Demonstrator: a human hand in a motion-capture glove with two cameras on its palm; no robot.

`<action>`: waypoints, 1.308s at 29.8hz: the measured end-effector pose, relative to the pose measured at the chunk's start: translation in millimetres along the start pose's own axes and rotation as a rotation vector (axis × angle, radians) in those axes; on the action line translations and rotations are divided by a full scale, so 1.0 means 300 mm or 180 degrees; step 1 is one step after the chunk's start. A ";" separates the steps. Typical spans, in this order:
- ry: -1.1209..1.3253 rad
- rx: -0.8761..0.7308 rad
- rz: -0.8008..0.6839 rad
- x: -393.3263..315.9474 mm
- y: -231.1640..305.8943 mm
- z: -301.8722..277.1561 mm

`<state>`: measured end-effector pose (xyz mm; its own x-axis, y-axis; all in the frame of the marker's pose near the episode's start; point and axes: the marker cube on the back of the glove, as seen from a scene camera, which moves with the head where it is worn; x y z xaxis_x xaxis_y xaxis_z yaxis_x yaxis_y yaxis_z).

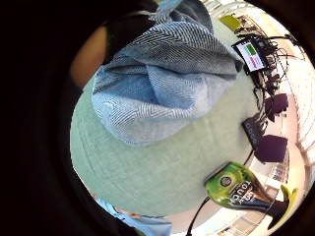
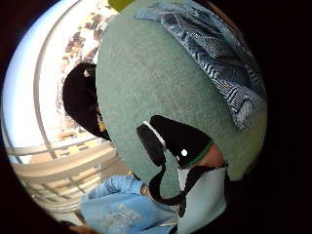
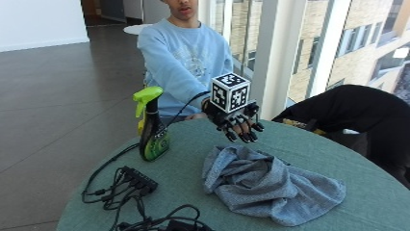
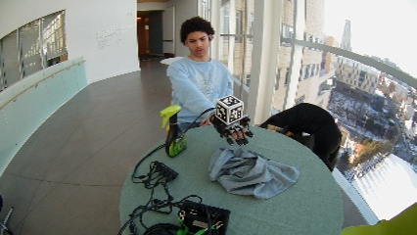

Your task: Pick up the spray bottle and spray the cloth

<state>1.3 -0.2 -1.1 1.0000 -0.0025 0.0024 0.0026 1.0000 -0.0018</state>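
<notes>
Hovering above the round green desk (image 3: 359, 163), the gloved right hand (image 3: 238, 126) holds nothing; its fingers (image 3: 247, 136) point downward, relaxed and slightly spread. The hand is positioned over the far part of the desk, just beyond the far edge of the cloth (image 3: 269, 185), and does not touch it.

The cloth is a grey-blue herringbone fabric, lying crumpled in a loose heap near the middle of the desk. The little-finger-side palm view shows the same cloth (image 1: 162, 83) bunched in folds on the green surface.

The spray bottle (image 3: 152, 130) stands upright at the left edge of the desk, well apart from the hand and to the left of the cloth. Its body is dark with a green lower section, and its trigger head is yellow-green. In the little-finger-side palm view the bottle (image 1: 243, 189) appears at the rim of the desk.

A bundle of black cables with a multi-socket block (image 3: 137, 180) lies on the near left part of the desk. In the wide outside view, a black device (image 4: 205, 215) rests at the near edge.
</notes>
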 end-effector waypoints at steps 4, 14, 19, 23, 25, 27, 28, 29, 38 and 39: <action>0.0011 0.0003 0.0010 0.006 0.002 -0.003; 0.0042 0.0018 -0.0009 0.009 0.004 -0.012; 0.0107 0.0085 -0.0005 0.010 0.018 -0.018; 0.0319 0.0259 -0.0079 0.000 0.075 -0.044; 0.0302 0.0328 -0.0150 -0.003 0.123 -0.057; 0.0268 0.0399 -0.0250 0.001 0.180 -0.068; 0.0257 0.0447 -0.0295 0.005 0.212 -0.072; 0.0244 0.0502 -0.0331 0.009 0.247 -0.076; -0.0518 0.1020 -0.0288 0.084 0.609 -0.093; -0.0673 0.1143 -0.0245 0.094 0.647 -0.096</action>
<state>30.1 193.8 -30.3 0.9743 -0.1143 0.1941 0.0389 0.9341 0.3548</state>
